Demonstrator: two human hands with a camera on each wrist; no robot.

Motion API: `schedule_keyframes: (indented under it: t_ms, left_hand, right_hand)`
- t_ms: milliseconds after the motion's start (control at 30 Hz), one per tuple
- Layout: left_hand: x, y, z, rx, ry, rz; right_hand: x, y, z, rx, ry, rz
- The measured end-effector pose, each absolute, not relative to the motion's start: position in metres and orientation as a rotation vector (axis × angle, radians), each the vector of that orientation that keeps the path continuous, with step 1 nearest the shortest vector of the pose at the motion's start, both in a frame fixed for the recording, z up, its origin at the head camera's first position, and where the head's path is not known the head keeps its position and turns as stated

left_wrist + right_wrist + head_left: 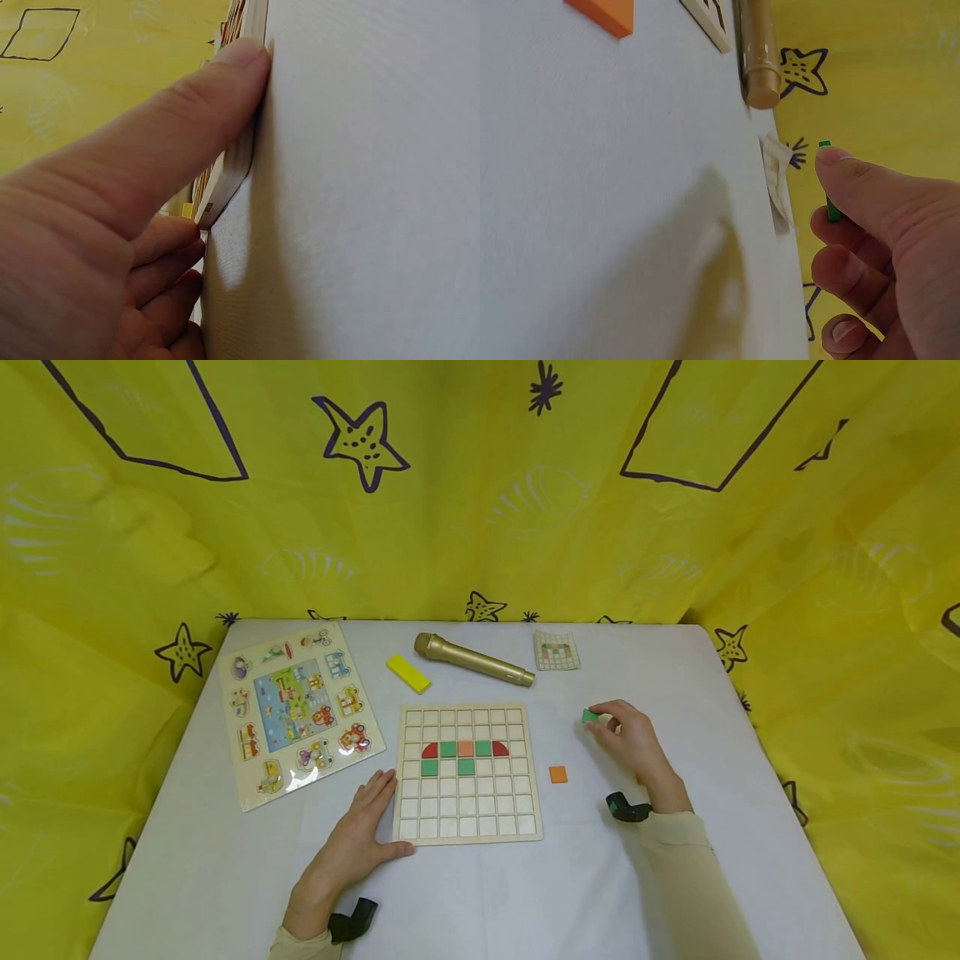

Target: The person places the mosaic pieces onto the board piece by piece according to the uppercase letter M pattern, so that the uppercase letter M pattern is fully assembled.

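A square wooden grid board (467,806) lies on the table with red, green and peach pieces forming a pattern in its upper rows. At the board's lower left corner is my left hand (354,843); its fingers lie along the left side and the thumb touches the front edge. In the left wrist view that thumb (187,112) rests against the board's edge. My right hand (633,743) pinches a green square tile (591,716) between thumb and fingers, above the table right of the board. The right wrist view shows the green tile (832,210) edge-on, partly hidden by the thumb.
An orange square tile (558,774) lies right of the board; another orange piece is mostly hidden beneath my right wrist. Behind the board are a gold microphone (476,660), a yellow block (408,673) and a pattern card (557,650). A vehicle picture puzzle (300,714) lies at left.
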State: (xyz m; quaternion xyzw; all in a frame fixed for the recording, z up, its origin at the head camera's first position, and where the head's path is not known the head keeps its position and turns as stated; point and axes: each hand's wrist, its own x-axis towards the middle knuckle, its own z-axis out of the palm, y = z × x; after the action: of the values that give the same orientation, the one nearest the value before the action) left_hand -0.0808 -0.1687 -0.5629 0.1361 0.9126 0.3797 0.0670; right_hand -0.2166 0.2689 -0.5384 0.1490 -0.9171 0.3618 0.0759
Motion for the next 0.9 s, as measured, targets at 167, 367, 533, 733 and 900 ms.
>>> schedule_keyframes:
  t_ms: [167, 367, 533, 733, 900]
  left_hand:
    - [-0.081, -0.169, -0.562, 0.391, 2.737, 1.134]
    - [-0.081, -0.169, -0.561, 0.369, 2.724, 1.116]
    - [-0.082, -0.169, -0.561, 0.36, 2.723, 1.102]
    - [-0.081, -0.169, -0.562, 0.364, 2.727, 1.112]
    - [-0.081, -0.169, -0.563, 0.375, 2.733, 1.125]
  right_hand:
    - [-0.224, 0.248, -0.533, 0.52, -2.743, 1.112]
    - [-0.229, 0.228, -0.531, 0.58, -2.752, 1.137]
    - [-0.228, 0.212, -0.531, 0.629, -2.746, 1.178]
    - [-0.223, 0.191, -0.534, 0.711, -2.763, 1.215]
    - [-0.217, 0.177, -0.538, 0.805, -2.754, 1.25]
